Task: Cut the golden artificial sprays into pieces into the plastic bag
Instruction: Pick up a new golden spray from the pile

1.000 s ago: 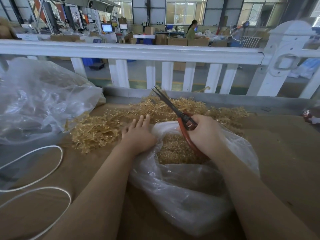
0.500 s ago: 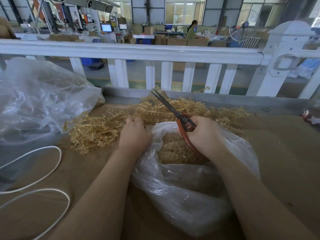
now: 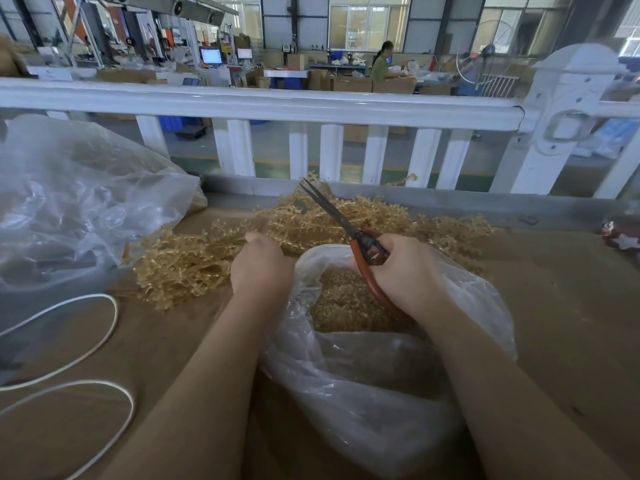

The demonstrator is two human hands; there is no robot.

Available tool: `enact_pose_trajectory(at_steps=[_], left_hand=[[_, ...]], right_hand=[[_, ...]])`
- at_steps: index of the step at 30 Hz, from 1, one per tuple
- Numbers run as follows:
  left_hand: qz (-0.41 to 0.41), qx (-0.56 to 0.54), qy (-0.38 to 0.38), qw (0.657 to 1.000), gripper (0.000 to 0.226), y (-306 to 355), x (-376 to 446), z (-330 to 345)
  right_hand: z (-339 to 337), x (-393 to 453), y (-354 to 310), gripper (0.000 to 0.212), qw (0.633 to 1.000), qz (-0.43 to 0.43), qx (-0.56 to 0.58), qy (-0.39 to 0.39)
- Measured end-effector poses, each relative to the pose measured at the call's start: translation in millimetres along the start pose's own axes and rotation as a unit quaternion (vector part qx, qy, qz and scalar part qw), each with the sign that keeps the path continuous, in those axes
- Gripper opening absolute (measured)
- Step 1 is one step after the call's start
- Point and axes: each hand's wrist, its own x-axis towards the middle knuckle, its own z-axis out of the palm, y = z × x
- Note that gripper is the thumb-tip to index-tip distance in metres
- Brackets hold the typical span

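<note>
The head camera is looking down at a brown table point(image 3: 561, 306) where a person is working with two bare hands. The left hand point(image 3: 261, 266) is reaching into the heap of golden sprays point(image 3: 187, 265) and its fingers are curling down into the twigs, so it seems to be gripping some, but the fingertips are hiding behind the hand and I cannot tell just how they are pinching. The right hand point(image 3: 405, 271) is holding red scissors point(image 3: 349, 233), with its fingers wrapping tight round the red handles. The dark blades are lying close together and pointing up and away toward the white fence point(image 3: 263, 105). The golden sprays are lying in a long pile across the far side of the table, from the left hand over to behind the scissors. The clear plastic bag point(image 3: 374, 386) is sitting open right under the right hand, just beside the left wrist, and little golden pieces point(image 3: 341, 303) are lying inside it. A bigger clear bag point(image 3: 79, 202) is sitting at the far left, touching the end of the pile. A white cord point(image 3: 100, 341) is looping on the table near the left arm. A small red thing point(image 3: 620, 237) is lying at the right edge, too blurry to name.
</note>
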Motion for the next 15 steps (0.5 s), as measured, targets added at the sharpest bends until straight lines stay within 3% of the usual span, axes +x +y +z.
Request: enact_pose_trajectory(at_steps=[2,4,7,10,11,13,15], left_hand=[[-0.009,-0.179,0.004,0.984,0.043,2.9,1.9,-8.0],[-0.019,-0.373,-0.014,0.927,0.042,7.2,6.0,-17.8],[-0.019,-0.6,-0.069,0.797,0.015,13.8,5.5,-32.3],[-0.022,-0.766,-0.146,0.625,0.016,18.9,4.9,-41.8],[-0.014,-0.788,-0.18,0.588,0.013,19.9,4.9,-42.7],[0.014,-0.784,-0.245,0.571,0.014,22.9,2.6,-41.1],[0.047,-0.747,-0.267,0.606,0.018,26.5,-2.3,-36.8]], right_hand=[[0.1,0.3,0.2,0.031,1.0,0.002,0.012,0.003],[0.4,1.1,1.2,0.029,0.999,0.007,0.031,0.011],[0.8,3.4,2.8,0.025,0.998,0.019,0.058,0.02],[-0.1,3.5,3.6,0.023,0.993,0.031,0.116,0.023],[-0.4,3.1,3.8,0.022,0.988,0.036,0.145,0.027],[-1.9,1.9,4.1,0.021,0.978,0.042,0.202,0.035],[-4.4,0.1,3.3,0.021,0.963,0.044,0.264,0.038]])
